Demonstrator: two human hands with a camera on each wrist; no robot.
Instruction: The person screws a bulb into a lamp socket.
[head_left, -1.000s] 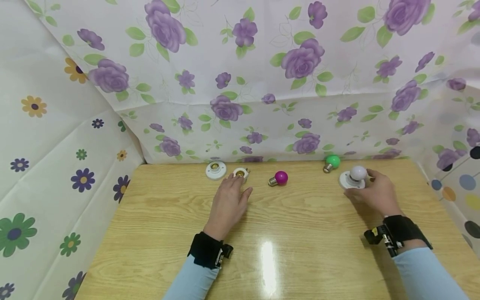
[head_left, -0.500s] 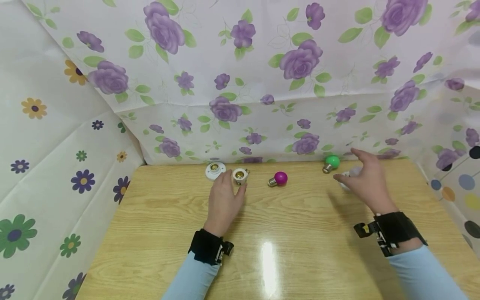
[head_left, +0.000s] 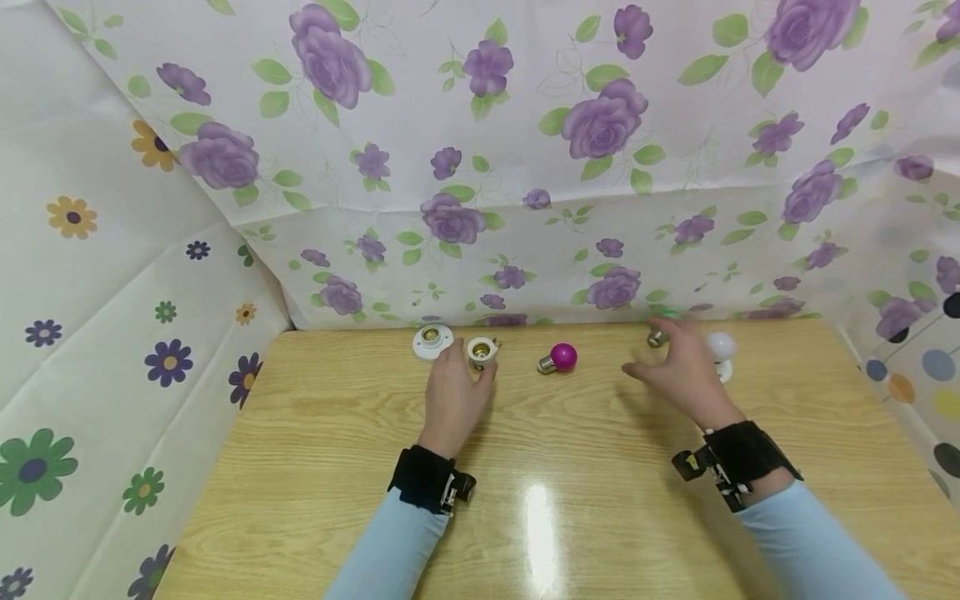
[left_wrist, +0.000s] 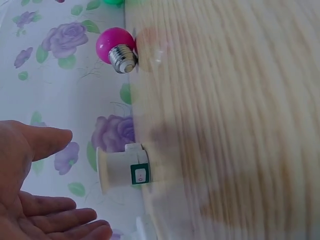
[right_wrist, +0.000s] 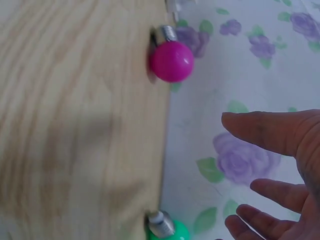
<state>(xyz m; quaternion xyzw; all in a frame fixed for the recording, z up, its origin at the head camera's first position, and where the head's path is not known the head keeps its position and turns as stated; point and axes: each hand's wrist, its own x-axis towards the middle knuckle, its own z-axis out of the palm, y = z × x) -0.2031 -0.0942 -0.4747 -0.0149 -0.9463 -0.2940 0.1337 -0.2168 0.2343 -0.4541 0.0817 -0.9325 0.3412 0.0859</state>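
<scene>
On the pale wood-grain table point(head_left: 570, 450), a flat, round white lamp base point(head_left: 432, 342) is seen at left; the left hand point(head_left: 453, 396) is opened, gripping nothing, near a white cylindrical socket point(head_left: 482, 352). Further right, a round magenta bulb point(head_left: 564, 357) is seen lying on its side. A silver-capped green bulb point(head_left: 657, 338) is partly hidden by the widely spread, unladen right hand point(head_left: 686, 375), by which the white mount point(head_left: 725, 370) beneath a round white bulb point(head_left: 722, 346) is also partly covered.

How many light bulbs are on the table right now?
3: the magenta bulb lying in the middle; the green bulb, partly covered by the right hand; and the white bulb above a white base, farthest right. The hand could hide another.
</scene>
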